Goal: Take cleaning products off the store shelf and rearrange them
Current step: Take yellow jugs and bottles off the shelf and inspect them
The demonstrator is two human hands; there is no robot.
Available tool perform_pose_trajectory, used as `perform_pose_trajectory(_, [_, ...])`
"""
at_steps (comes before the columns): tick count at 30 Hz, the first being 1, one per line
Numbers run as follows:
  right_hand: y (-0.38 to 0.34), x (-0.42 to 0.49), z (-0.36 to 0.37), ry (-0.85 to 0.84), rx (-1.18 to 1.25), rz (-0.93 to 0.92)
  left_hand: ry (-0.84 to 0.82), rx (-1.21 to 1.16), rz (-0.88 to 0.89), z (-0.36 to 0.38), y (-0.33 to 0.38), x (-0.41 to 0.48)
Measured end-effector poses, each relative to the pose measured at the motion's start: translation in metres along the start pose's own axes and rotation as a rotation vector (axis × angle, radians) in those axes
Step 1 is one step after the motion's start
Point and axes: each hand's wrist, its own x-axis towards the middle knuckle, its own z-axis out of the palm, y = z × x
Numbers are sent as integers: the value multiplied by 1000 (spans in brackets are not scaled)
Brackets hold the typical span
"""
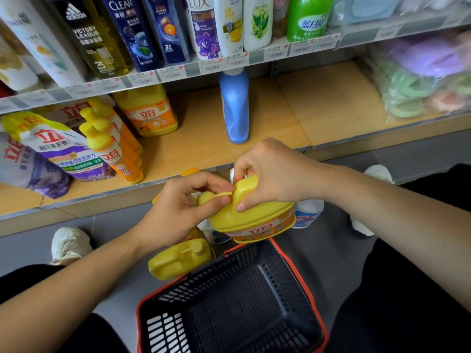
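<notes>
I see detergent pouches and yellow bottle row on shelf, left. Spare yellow jug on floor. My left hand pinches cap of yellow detergent jug; right hand grips its handle. Jug held over basket far rim, partly blocking white bottles.

A yellow, orange-labelled detergent jug hung tilted above the basket's far rim; another yellow jug lay sideways on the floor; a blue bottle stood upright on the shelf.
</notes>
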Motion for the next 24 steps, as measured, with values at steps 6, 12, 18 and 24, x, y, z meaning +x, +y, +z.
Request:
perform_pose_trajectory(6, [8,-1,-10,52,63,30,25,-43,-2,-13,-2,4])
perform_pose_trajectory(12, [17,-3,-18,89,134,54,-40,-388,-81,-24,-11,10])
perform_pose_trajectory(18, [22,-4,-18,105,206,39,15,-418,-71,-18,-9,10])
perform_pose_trajectory(24, [21,-2,-17,99,293,46,82,-213,8,-15,-2,11])
